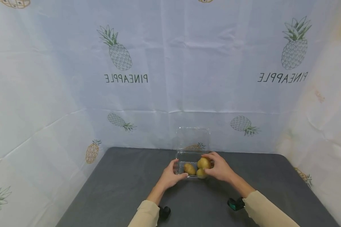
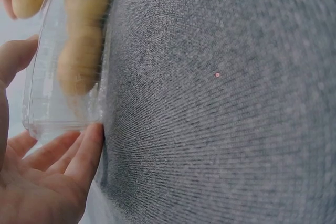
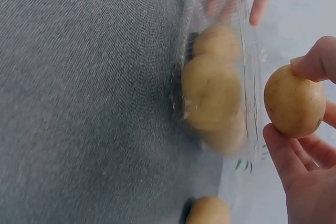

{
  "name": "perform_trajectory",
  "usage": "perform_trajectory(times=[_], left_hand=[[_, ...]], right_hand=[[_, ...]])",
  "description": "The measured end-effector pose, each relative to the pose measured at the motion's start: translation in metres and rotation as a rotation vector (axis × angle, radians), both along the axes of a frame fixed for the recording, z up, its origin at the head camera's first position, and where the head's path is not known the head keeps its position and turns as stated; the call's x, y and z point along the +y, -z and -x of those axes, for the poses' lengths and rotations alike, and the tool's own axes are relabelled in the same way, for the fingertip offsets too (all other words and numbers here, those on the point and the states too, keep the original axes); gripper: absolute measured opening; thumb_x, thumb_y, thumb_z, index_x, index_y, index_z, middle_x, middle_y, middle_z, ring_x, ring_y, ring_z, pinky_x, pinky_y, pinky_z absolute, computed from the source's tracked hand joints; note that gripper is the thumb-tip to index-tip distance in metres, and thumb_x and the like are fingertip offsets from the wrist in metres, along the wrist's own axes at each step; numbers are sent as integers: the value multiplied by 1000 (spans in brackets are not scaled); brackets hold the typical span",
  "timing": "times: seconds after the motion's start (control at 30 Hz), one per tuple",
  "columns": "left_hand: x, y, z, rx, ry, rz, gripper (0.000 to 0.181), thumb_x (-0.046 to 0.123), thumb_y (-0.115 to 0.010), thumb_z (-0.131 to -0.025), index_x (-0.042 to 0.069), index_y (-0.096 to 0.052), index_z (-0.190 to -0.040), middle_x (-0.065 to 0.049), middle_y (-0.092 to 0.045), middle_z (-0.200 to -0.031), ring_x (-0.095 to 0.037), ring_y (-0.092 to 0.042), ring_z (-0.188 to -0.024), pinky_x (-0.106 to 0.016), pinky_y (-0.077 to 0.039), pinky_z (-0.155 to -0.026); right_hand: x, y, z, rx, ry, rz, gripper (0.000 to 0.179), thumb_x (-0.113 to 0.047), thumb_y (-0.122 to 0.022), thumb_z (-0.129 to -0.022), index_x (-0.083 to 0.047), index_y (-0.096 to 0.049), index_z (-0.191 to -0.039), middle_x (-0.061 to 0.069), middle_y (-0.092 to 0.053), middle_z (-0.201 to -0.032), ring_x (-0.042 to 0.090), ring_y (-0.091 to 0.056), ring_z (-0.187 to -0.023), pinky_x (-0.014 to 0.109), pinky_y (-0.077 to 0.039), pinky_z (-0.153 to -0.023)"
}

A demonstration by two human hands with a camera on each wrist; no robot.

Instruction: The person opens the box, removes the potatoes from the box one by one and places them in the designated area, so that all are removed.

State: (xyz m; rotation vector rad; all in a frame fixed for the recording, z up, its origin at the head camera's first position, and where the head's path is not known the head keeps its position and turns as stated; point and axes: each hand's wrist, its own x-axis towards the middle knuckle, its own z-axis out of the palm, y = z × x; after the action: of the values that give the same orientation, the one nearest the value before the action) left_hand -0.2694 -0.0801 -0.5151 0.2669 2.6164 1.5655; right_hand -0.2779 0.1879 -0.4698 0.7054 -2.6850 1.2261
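My right hand (image 1: pixel 220 167) pinches a yellow potato (image 3: pixel 295 100) between thumb and fingers, above the right part of a clear plastic container (image 1: pixel 179 164). Inside sit other potatoes (image 1: pixel 189 169), seen through the wall and blurred in the right wrist view. The container's clear hinged lid (image 1: pixel 193 137) stands raised at the back. At the container's left end is my left hand (image 2: pixel 50 177), its fairly straight fingertips touching the end wall and its thumb by the rim. One more potato (image 3: pixel 208 211) lies outside the container, on the right; my right hand mostly hides it in the head view.
A dark grey cloth-covered table (image 1: pixel 125 186) lies under everything. White curtains (image 1: pixel 187 63) with printed pineapples hang behind and at both sides, and the raised lid stands close to the back one. Dark devices (image 1: pixel 235 204) sit at both wrists.
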Motion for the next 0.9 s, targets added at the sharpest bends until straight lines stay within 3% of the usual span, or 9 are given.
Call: perform_trajectory(times=[0.9], left_hand=[[-1,2,0,9,8,2,86,39,-81,-88,8,-37,-155,-23,-50,-145,-41,-53,-130,-58,-50,-97]], right_hand=[[59,16,4,-16,124,-33,54,-11,-77,-87,3,-60,-136,18,-55,-126,27,-61,-102,45,-56,-86]])
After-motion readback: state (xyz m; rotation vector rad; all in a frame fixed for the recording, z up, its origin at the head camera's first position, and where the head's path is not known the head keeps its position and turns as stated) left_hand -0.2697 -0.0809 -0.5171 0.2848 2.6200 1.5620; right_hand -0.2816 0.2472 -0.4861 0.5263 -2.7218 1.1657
